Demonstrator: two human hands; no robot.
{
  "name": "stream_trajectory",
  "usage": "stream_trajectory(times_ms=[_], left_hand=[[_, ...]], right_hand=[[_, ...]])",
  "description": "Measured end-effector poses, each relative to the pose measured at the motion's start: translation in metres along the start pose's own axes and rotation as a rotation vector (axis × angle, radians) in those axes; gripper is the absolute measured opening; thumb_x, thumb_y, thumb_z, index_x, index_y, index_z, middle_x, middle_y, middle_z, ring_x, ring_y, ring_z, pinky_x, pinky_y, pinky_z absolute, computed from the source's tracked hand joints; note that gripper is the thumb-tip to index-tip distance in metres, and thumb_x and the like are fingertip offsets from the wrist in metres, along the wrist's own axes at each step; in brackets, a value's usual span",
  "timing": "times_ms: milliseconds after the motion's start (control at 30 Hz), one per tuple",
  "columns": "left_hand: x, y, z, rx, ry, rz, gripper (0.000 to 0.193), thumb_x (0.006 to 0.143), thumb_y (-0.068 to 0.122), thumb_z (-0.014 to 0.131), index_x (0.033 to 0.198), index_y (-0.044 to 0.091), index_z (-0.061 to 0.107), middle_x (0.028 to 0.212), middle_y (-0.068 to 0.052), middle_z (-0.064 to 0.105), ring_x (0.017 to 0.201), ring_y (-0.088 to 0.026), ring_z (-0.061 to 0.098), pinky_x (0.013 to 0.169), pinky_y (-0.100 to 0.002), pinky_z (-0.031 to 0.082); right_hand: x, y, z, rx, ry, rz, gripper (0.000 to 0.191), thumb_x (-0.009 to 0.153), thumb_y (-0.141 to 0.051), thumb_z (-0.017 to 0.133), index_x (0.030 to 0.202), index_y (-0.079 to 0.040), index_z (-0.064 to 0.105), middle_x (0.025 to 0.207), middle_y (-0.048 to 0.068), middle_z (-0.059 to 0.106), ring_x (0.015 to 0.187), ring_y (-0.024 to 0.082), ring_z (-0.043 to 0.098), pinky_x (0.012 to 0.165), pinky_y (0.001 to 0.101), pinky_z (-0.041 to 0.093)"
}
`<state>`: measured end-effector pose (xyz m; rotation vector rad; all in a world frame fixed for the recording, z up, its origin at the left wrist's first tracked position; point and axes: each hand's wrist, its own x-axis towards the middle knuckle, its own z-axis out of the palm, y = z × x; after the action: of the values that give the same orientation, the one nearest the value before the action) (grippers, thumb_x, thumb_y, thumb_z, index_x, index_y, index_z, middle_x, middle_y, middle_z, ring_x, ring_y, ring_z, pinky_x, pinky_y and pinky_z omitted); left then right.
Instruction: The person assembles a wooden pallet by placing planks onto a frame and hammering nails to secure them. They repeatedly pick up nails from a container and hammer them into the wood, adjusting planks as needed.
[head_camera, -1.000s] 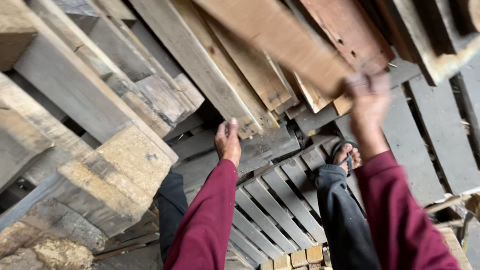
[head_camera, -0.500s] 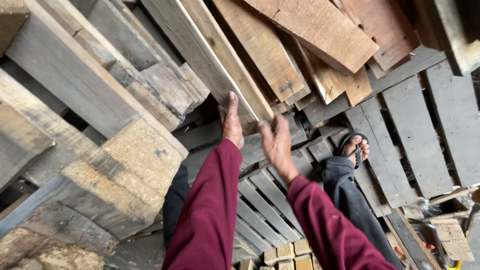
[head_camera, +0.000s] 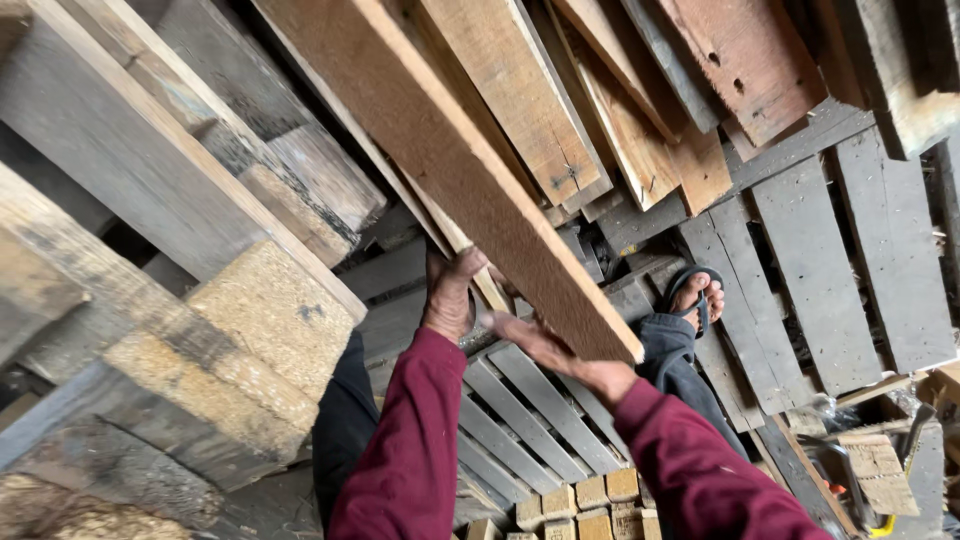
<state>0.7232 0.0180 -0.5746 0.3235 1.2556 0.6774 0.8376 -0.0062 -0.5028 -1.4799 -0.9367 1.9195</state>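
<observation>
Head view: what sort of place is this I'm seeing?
Probably a timber yard or pallet-salvage store. Both hands, left hand and right hand, grip a long brown plank amid leaning weathered boards. Grey slatted pallets cover the floor, with chipboard pallet blocks nearby.

Two hands on lifted board: left hand (head_camera: 447, 300), right hand (head_camera: 548, 350); one long reddish plank (head_camera: 450, 165) held; one sandalled foot (head_camera: 697, 297) visible; two maroon sleeves (head_camera: 410, 450); one grey slatted pallet (head_camera: 530, 420) underfoot; leaning boards too many, overlapping, uncountable
</observation>
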Motion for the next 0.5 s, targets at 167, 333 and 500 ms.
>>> stream_trajectory(times_ms=[167, 333, 500], left_hand=[[-0.013, 0.024, 0.016, 0.177, 0.104, 0.153, 0.085, 0.075, 0.035, 0.086, 0.139, -0.008, 0.051, 0.121, -0.015, 0.058, 0.114, -0.029, 0.059, 0.104, -0.044, 0.051], [-0.023, 0.037, 0.040, 0.082, 0.104, 0.129, 0.076, 0.074, 0.035, 0.083, 0.128, 0.017, 0.033, 0.117, -0.011, 0.066, 0.106, -0.021, 0.065, 0.099, -0.034, 0.050], [-0.052, 0.034, 0.066, 0.005, -0.009, 0.100, 0.057, 0.082, 0.036, 0.077, 0.114, -0.008, 0.057, 0.092, -0.011, 0.060, 0.081, -0.019, 0.060, 0.077, -0.040, 0.051]], right_hand=[[-0.050, -0.072, -0.002, -0.707, -0.629, 0.396, 0.083, 0.092, -0.063, 0.059, 0.163, -0.025, 0.037, 0.149, 0.019, 0.047, 0.127, 0.043, 0.055, 0.108, 0.0509, 0.047], [-0.036, -0.105, -0.044, -1.138, 0.160, -0.582, 0.082, 0.085, -0.051, 0.075, 0.150, -0.012, 0.046, 0.153, 0.020, 0.042, 0.143, 0.041, 0.044, 0.113, 0.0557, 0.039], [0.028, -0.039, -0.073, -1.041, 0.177, -0.101, 0.107, 0.080, -0.047, 0.083, 0.160, -0.009, 0.023, 0.155, 0.023, 0.033, 0.134, 0.048, 0.045, 0.111, 0.0515, 0.042]])
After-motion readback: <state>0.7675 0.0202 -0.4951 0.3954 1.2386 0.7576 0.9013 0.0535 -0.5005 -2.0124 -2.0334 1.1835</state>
